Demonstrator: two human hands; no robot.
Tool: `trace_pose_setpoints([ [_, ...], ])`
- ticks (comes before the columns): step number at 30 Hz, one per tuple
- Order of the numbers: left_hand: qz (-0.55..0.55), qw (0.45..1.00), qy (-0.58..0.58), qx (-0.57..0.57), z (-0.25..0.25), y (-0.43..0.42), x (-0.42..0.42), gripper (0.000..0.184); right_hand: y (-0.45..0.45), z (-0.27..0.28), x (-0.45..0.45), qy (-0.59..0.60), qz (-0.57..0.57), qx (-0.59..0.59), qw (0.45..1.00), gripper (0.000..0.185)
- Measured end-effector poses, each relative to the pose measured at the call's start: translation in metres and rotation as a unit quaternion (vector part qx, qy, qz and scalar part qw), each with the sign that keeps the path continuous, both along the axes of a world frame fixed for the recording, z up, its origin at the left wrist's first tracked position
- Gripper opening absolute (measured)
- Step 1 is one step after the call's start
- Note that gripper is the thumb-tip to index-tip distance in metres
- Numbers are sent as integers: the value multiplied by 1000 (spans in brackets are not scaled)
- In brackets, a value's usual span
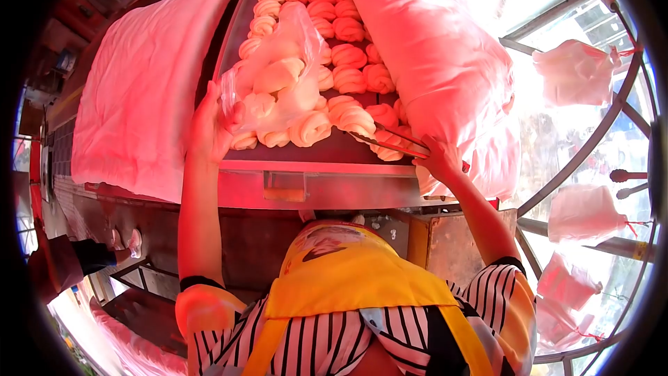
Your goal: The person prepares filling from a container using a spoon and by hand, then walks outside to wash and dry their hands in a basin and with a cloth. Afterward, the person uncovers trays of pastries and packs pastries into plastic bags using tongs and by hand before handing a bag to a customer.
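My left hand (210, 124) is closed on the edge of a clear plastic bag (298, 36), which has some pale buns inside. The bag hangs over the tray of buns. My right hand (440, 159) grips a pair of tongs (400, 145), whose tips reach left to a twisted steamed bun (350, 115) by the bag. I cannot tell whether the tips pinch that bun. Rows of twisted buns (321, 10) run back along the dark tray (334, 153) under reddish light.
A thick white quilt (424, 35) lies along the tray's right side, and another quilt (149, 83) covers the left. White bags (574, 73) hang from the metal frame at right. Another person's legs (94, 256) show at lower left.
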State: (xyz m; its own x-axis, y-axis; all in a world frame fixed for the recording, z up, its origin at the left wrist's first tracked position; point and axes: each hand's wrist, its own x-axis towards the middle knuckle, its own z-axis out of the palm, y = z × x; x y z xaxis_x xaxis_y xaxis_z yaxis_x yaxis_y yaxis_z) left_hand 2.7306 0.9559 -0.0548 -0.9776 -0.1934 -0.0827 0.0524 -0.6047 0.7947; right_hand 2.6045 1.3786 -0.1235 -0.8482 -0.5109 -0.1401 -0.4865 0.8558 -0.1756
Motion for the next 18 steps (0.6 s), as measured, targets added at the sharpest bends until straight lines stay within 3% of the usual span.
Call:
trace_pose_setpoints([
  [5,42,999,-10,8,-3,-2,4,53,17,-39,-4,-13,-91,-188,978,49],
  [8,32,999,40,-13,11,7,-1,57,9,-50,-19,-87,-148,-337,926,42],
  [9,36,998,45,-37,8,6,-3,65,-4,-34,-23,-110,-137,-377,909,33],
  [12,5,995,70,-65,14,13,-6,79,-54,18,-26,-115,-123,-445,880,31],
  [13,0,996,60,-71,13,14,-8,83,-68,22,-31,-151,-72,-464,870,32],
  [16,-17,990,88,-107,14,12,-12,85,-124,57,-30,-66,53,-345,935,34],
  [18,-2,992,74,-104,12,6,-10,86,-146,60,-33,50,123,-211,968,35],
])
